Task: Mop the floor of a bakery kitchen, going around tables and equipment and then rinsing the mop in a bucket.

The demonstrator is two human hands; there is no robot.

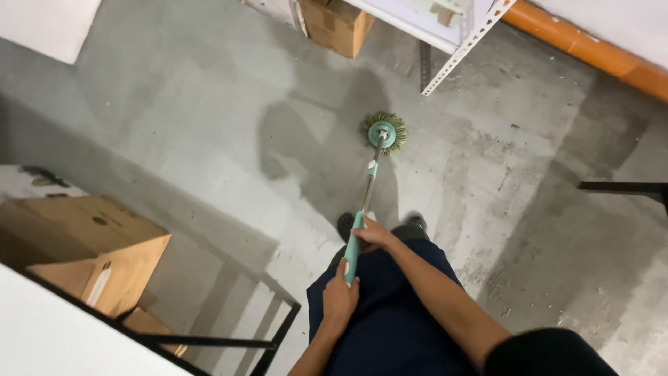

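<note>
Both hands grip a long mop with a teal plastic handle and metal shaft [363,202], which runs from the near middle of the scene out to a round green string head [383,132] resting flat on the grey concrete floor [209,139]. The right hand [374,233] is closed around the handle farther along, at the top of the teal grip, with the fingers wrapped over it. The left hand [339,298] is closed around the near end of the grip, thumb pointing up the shaft.

The mop head sits just near of the white perforated metal shelf leg [463,49], with a brown cardboard box [337,24] under the shelf to the far left of it. A darker, damp-looking patch spreads on the floor left of and around the head. An orange pipe [591,49] runs along the far right wall. At near left, an open cardboard box [83,244] stands behind a black metal frame [229,341].

To work well here, I judge it best to keep the two hands spaced apart, the right steering and the left pressing, so the head stays flat. Short strokes would keep it clear of the shelf leg and the box.
</note>
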